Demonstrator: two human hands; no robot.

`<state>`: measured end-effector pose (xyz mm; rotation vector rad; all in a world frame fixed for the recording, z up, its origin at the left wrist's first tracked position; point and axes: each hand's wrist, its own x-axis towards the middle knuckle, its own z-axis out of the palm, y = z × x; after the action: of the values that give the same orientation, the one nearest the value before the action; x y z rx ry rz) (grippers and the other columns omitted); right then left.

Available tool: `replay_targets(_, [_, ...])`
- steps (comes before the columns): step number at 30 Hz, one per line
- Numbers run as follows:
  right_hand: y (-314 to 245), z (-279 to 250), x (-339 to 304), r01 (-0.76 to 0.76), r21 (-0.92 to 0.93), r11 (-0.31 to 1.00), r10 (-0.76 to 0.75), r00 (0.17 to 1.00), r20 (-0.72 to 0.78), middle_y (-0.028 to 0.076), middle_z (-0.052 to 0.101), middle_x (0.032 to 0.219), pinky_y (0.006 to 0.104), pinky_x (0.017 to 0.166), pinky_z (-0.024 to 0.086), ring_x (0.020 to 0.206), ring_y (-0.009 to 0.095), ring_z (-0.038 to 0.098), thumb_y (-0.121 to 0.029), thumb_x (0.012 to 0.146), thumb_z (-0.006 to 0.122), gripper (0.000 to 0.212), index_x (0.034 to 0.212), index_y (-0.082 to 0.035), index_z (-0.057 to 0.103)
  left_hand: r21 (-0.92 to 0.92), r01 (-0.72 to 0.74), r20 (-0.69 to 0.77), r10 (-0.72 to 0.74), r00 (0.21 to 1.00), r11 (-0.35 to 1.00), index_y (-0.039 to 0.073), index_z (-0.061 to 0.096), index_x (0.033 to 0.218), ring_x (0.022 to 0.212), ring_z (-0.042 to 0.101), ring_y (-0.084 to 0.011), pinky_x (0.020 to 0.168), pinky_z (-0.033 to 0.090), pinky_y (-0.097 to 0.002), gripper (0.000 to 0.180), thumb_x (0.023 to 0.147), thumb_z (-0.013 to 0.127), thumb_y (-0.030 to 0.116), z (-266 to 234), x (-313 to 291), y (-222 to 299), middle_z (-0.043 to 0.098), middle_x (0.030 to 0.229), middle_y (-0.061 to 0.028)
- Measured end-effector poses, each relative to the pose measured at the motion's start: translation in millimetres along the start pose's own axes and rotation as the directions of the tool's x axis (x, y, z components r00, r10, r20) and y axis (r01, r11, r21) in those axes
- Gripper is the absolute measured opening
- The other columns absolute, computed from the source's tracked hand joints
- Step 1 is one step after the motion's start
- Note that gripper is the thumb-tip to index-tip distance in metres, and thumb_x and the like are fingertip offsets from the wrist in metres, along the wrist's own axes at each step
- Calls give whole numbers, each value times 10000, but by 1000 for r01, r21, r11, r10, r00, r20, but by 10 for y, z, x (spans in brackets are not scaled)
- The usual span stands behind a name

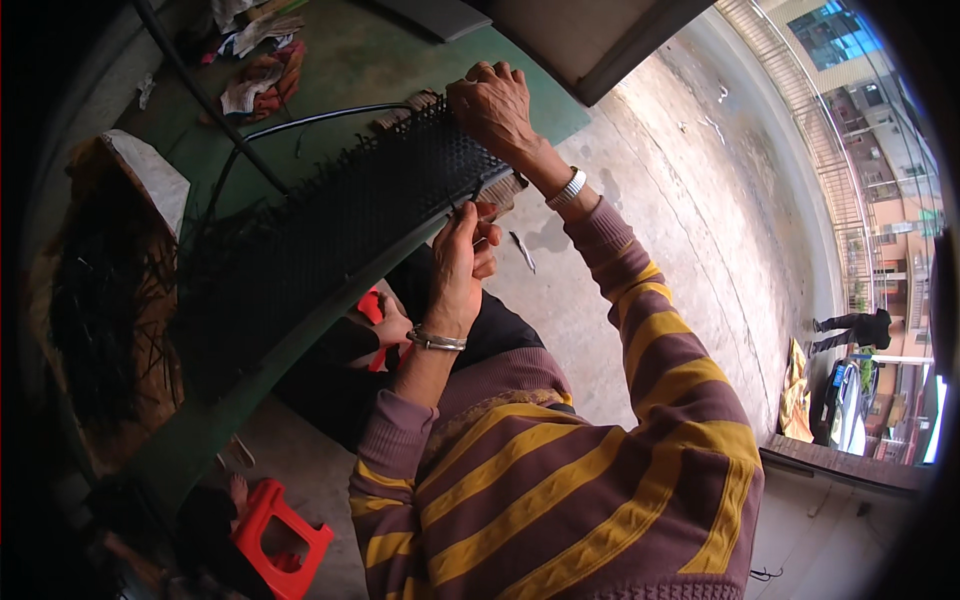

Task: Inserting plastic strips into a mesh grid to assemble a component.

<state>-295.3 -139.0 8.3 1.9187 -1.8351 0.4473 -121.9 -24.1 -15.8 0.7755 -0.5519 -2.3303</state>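
Note:
A long, dark woven panel (340, 195) slants across a green table (520, 60), with loose strip ends bristling along its far edge. My left hand (462, 262) is raised at the panel's near right edge, thumb and fingers pinched on a thin dark strip. Beyond it, my right hand (495, 105) is closed at the panel's far right corner, its knuckles up. Whatever lies inside those right fingers is hidden. Pale brown slats (505, 195) show under the panel's right end, beside my left fingertips.
Cardboard (165, 360) with tangled black strips lies at left. A black tube (330, 118) curves behind the panel; cloths (265, 82) lie beyond. A slim tool (523, 252) is below the panel. Another person's hand (390, 328) and a red stool (280, 540) are at lower left.

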Motion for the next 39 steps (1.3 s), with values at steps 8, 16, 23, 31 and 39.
replay_targets(8, [3, 42, -23, -81, 38, 996, 82, 996, -43, 27, 642, 998, 381, 811, 376, 942, 245, 538, -249, 832, 623, 162, 935, -229, 747, -37, -7, -3, 7, 1000, 999, 98, 588, 1031, 470, 268, -27, 445, 218, -202, 296, 1033, 430, 349, 42, -23, -12, 550, 719, 9])
replay_targets(16, [88, 18, -47, 92, 150, 984, -83, 994, -67, 51, 640, 1044, 381, 825, 384, 986, 250, 541, -254, 830, 642, 199, 1001, -235, 742, -9, -19, 23, 19, 1000, 1000, 99, 581, 1051, 467, 267, -28, 446, 222, -203, 298, 1031, 431, 356, 1, -13, -6, 544, 701, 8])
replay_targets(23, [95, -51, -145, 24, 147, 989, 0, 987, -163, 91, 610, 1122, 387, 873, 386, 1038, 276, 513, -237, 816, 638, 298, 1107, -229, 702, -34, -19, -38, 18, 999, 999, 106, 586, 1041, 469, 269, -28, 449, 223, -198, 283, 1025, 445, 351, 32, 37, -6, 543, 696, 10])
replay_targets(31, [-21, -656, -544, -337, 716, 612, -193, 814, 548, 72, 652, 991, 342, 755, 498, 877, 201, 624, -184, 916, 614, 184, 1041, -53, 652, 71, -4, -32, 7, 999, 998, 81, 624, 1035, 463, 265, -30, 428, 199, -199, 315, 1003, 494, 366, 35, 49, 35, 544, 701, 16])
replay_targets(39, [220, -734, -632, -364, 905, 219, -143, 906, 399, 83, 683, 891, 290, 696, 525, 807, 119, 640, -121, 937, 578, 158, 1049, -10, 596, 198, -19, -59, 32, 998, 980, 100, 636, 1043, 505, 338, -16, 454, 246, -186, 273, 946, 610, 354, 88, 133, -22, 576, 738, 14])
